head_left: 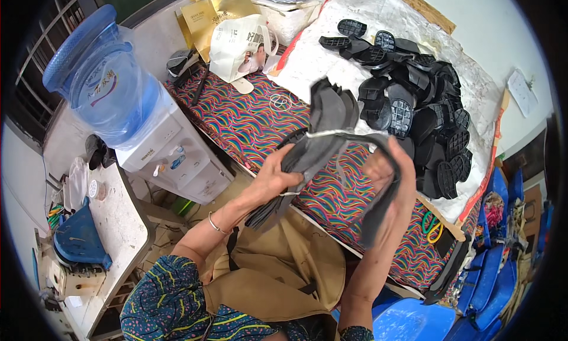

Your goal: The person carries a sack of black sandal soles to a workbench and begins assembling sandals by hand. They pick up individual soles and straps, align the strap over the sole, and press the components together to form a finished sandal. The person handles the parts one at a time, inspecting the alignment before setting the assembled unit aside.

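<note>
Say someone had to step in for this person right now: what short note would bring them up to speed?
Left hand: grips a bundle of dark grey shoe insoles from below.
Right hand: holds one long grey strip bent over its fingers.
A heap of black shoe soles lies on the white sheet beyond, green-handled scissors at the table's near edge.
Done: a bundle is gathered in hand.
Left: the heap lies loose on the sheet.

Water dispenser (177, 157) topped with a blue bottle (103, 81), gold paper bag (216, 13) and white plastic bag (239, 45) on a rainbow-patterned tabletop (248, 122), green-handled scissors (432, 225), blue plastic chair (411, 320), white side table (121, 222).
</note>
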A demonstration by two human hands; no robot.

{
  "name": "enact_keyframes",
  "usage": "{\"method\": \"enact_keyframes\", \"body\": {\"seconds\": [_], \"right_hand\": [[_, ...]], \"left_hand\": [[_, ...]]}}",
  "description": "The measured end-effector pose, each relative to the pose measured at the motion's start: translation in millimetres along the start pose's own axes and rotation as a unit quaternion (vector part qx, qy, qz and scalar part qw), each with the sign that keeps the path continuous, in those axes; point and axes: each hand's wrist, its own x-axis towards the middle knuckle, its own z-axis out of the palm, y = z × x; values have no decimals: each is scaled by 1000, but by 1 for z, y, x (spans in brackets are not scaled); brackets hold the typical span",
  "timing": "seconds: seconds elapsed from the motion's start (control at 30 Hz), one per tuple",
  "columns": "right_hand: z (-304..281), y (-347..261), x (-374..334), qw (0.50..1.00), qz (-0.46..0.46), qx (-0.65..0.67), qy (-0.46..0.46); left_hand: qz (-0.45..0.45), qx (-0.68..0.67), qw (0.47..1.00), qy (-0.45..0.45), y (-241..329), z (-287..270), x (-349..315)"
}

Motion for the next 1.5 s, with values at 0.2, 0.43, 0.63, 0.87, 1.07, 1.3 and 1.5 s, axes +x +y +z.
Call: {"method": "enact_keyframes", "body": {"seconds": [0.2, 0.43, 0.63, 0.87, 1.07, 1.3, 1.5], "right_hand": [[0, 106, -49, 981, -28, -182, 60], [-20, 103, -111, 979, 11, -183, 92], [-72, 69, -143, 941, -48, -252, 219], [-100, 36, -125, 889, -174, -305, 293], [-146, 1, -147, 849, -179, -344, 358], [-173, -19, -172, 785, -263, -315, 463], [-170, 8, -161, 799, -265, -269, 467]], "left_hand": [[-114, -242, 963, 3, 26, -16, 20], [-112, -208, 970, 64, 2, -57, 36], [82, 85, 942, 313, 3, -165, 112], [50, 643, 735, 212, -64, -188, 155], [-12, 628, 762, 154, -69, -162, 160], [221, 342, 901, 147, -57, -5, 115], [-183, -167, 885, -395, -72, 215, 65]]}}
